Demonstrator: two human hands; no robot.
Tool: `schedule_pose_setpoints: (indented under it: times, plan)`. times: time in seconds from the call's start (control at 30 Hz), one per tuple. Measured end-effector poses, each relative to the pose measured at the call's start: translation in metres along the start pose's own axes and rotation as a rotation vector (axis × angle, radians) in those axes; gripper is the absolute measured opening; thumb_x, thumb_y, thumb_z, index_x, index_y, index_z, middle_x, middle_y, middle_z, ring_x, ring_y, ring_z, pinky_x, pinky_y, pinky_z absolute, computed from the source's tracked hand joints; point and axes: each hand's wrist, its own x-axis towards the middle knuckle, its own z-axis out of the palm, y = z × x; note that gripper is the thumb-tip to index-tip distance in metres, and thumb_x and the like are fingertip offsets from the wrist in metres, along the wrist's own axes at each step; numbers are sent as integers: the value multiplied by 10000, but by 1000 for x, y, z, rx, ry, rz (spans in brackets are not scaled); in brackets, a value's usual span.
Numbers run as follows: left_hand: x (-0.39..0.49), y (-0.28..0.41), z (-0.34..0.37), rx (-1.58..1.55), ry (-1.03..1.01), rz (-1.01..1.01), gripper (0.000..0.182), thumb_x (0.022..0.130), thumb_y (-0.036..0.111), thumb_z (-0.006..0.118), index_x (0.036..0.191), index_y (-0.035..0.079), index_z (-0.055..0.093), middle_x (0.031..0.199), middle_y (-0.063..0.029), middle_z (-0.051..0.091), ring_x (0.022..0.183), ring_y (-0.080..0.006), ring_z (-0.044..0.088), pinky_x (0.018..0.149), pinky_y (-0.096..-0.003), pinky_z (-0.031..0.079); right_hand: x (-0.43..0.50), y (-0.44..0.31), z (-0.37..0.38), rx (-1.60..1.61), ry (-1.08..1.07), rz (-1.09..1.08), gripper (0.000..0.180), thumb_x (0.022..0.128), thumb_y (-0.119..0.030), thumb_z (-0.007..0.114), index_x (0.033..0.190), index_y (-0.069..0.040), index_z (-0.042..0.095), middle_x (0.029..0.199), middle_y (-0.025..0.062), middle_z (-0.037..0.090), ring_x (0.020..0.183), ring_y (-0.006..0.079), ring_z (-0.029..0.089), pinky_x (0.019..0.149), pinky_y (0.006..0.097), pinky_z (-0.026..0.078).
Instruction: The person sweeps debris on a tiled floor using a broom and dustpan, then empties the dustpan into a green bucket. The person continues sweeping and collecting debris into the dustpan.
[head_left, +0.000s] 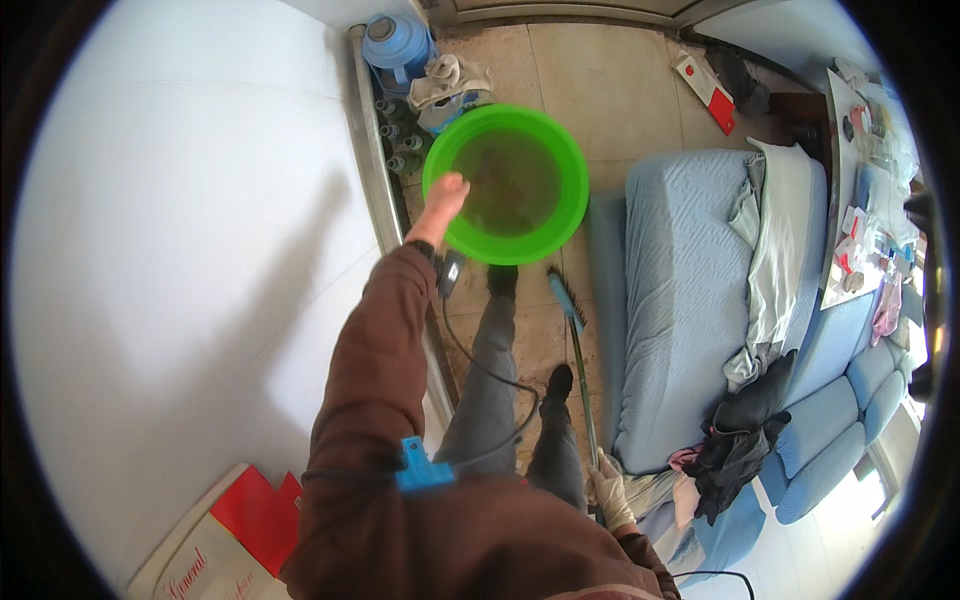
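My left hand (448, 193), bare, is at the left rim of a green plastic basin (579, 184) that holds murky water. Its fingers are curled; whether they grip the rim cannot be told. In my right hand (611, 491), in a pale glove, is the pole of a floor brush (578, 352). The brush's blue head with dark bristles (566, 295) rests on the tiled floor, just below the basin and right of my forward foot. A dark device on a cable (451, 274) hangs near my left wrist, and the cable runs to a blue clip (424, 466) at my chest.
Left of the basin stand several glass bottles (405, 162), a blue jug (397, 46) and a bag with cloth on it (454, 82). A covered blue sofa (675, 300) bounds the right side. A white wall (187, 225) rises at left. A red and white box (706, 90) lies at upper right.
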Motion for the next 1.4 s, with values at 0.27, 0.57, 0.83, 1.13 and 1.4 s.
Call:
schedule_pose_setpoints:
  times: [0.27,0.57,0.83,1.13,1.4]
  plan:
    - [-271,-93,33,43,-121,-491,219,791,236,563,675,56,608,602,-106,587,589,-208,593,551,-375,448,22,20,-22,88,-37,-188,567,900,-129,560,1423,-123,341,696,-7,554,484,89,487,398,239,381]
    - [-637,-110,48,-349,-31,-798,296,889,381,521,1064,146,565,942,-5,628,840,-136,582,707,-369,438,49,96,-113,-119,-167,-177,559,865,-184,557,1372,-32,379,717,87,566,529,158,539,485,278,450]
    - [-990,-173,136,259,-384,338,520,775,371,654,1208,114,524,1123,-99,575,1003,-330,537,858,-461,409,54,169,-144,-557,-188,-666,366,819,-155,589,1176,-78,587,1088,198,604,862,261,631,697,315,520]
    - [-1160,-180,246,39,-54,-966,473,845,394,564,627,-23,516,527,-111,442,533,-200,419,511,-424,344,120,188,-90,-1193,-531,-1216,309,923,-332,474,1122,-147,621,656,59,566,792,221,599,831,375,455]
    - [-1264,-204,319,-534,321,-1345,561,843,461,608,988,-78,551,929,-205,574,879,-276,531,771,-408,426,115,106,39,-2441,113,-1338,424,898,-407,504,1070,-51,659,1239,88,571,1228,272,447,1051,280,310]
